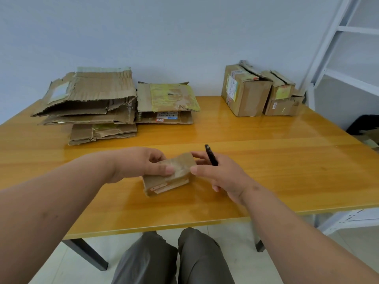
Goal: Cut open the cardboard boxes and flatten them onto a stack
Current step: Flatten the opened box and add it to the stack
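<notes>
- Head view: a small cardboard box (pixel 168 174) sits near the front middle of the yellow wooden table (pixel 266 160), held between both hands.
- The left hand (pixel 139 163) grips the box's left end, thumb pressed on the taped top and fingers curled over the far side.
- The right hand (pixel 221 173) touches the box's right end with thumb and forefinger, while the other fingers hold a black cutter (pixel 211 155) whose tip points up and away from the box.
- Judged from this, the step in hand is steadying and turning the small box before the cut; its tape looks intact.
- The next move calls for bringing the cutter tip down to the tape seam while the left hand keeps the box firm, thumb clear of the blade's path.
- Flattened cardboard lies in two piles at the far left (pixel 88 103) and beside it (pixel 167 103).
- Three uncut boxes (pixel 260 93) wait at the far right.
</notes>
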